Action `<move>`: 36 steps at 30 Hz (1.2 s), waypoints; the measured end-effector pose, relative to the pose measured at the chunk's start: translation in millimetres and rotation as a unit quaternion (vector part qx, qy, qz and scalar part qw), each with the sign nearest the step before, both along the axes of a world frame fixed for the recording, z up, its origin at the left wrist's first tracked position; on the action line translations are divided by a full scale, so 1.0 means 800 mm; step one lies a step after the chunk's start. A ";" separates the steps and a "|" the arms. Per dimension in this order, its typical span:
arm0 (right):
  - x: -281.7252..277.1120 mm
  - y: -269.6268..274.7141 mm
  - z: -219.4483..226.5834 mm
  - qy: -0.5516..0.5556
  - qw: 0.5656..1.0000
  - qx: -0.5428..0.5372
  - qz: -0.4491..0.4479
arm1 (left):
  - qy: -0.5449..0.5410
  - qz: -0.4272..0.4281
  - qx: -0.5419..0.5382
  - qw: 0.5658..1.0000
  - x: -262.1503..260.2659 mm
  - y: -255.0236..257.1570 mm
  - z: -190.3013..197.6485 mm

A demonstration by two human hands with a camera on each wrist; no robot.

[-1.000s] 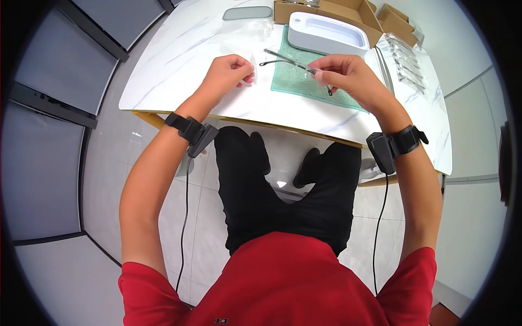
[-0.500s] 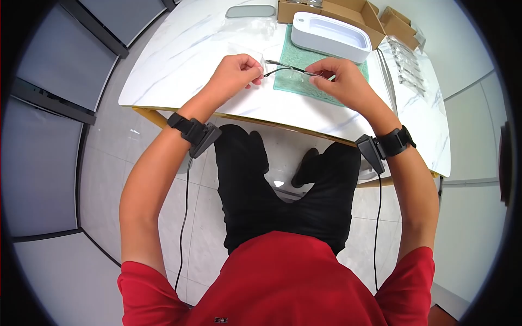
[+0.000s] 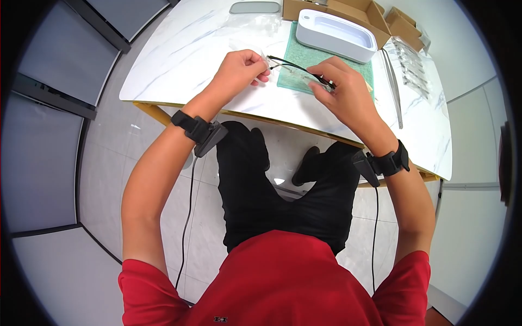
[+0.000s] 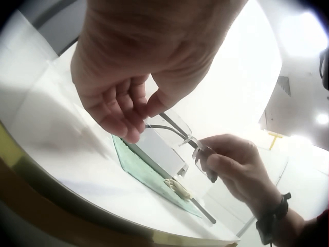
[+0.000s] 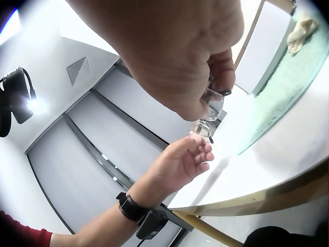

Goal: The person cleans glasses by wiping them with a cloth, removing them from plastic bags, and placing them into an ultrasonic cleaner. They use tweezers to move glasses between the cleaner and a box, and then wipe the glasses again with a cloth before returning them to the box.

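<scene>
A pair of glasses with thin dark temples (image 3: 294, 66) is held between both hands above the front of the table. The left hand (image 3: 240, 75) pinches the temple ends with thumb and fingers; in the left wrist view the temples (image 4: 172, 126) run from its fingertips toward the lenses. Around the lens end, the right hand (image 3: 346, 89) grips the glasses with thumb and fingers. In the right wrist view a clear lens (image 5: 214, 102) shows beside its fingers. Below lies a green cloth (image 3: 290, 79).
A white cleaner basin (image 3: 337, 35) stands at the cloth's back edge. Behind are cardboard boxes (image 3: 403, 27); a grey case (image 3: 254, 7) and clear plastic bags (image 3: 255, 24) lie back left. Several wrapped items (image 3: 410, 68) lie right, beside a grey strip (image 3: 392, 89). A cream cloth (image 4: 178, 189) rests on the green one.
The glasses have turned, and their temple ends have come to the left hand. That hand has shifted slightly right; the right hand has moved a little and changed its angle around the lens end.
</scene>
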State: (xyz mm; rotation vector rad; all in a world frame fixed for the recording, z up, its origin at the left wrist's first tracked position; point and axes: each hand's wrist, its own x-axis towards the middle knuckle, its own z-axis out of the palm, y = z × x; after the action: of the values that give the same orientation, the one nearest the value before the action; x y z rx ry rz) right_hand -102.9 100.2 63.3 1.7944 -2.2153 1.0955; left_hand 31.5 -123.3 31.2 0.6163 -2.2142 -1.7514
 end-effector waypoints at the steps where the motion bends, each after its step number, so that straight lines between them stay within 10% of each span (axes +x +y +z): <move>1: 0.001 0.002 -0.002 -0.011 1.000 -0.007 0.000 | 0.005 0.002 0.010 1.000 0.001 0.000 0.000; 9: 0.005 0.011 -0.008 -0.006 1.000 -0.024 -0.009 | 0.036 -0.008 0.074 0.997 0.000 0.001 -0.003; 15: 0.005 0.011 -0.004 0.063 0.998 0.000 -0.013 | 0.013 -0.022 -0.115 0.993 -0.002 0.006 -0.007; 36: 0.003 0.015 0.000 0.084 0.996 -0.034 -0.005 | 0.033 0.009 -0.229 0.973 -0.006 0.009 -0.014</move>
State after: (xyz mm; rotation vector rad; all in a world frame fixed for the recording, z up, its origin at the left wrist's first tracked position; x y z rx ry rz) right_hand -100.3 112.4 63.4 1.7759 -2.0633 0.9667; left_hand 26.8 -115.8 20.0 0.4572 -2.4345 -1.1633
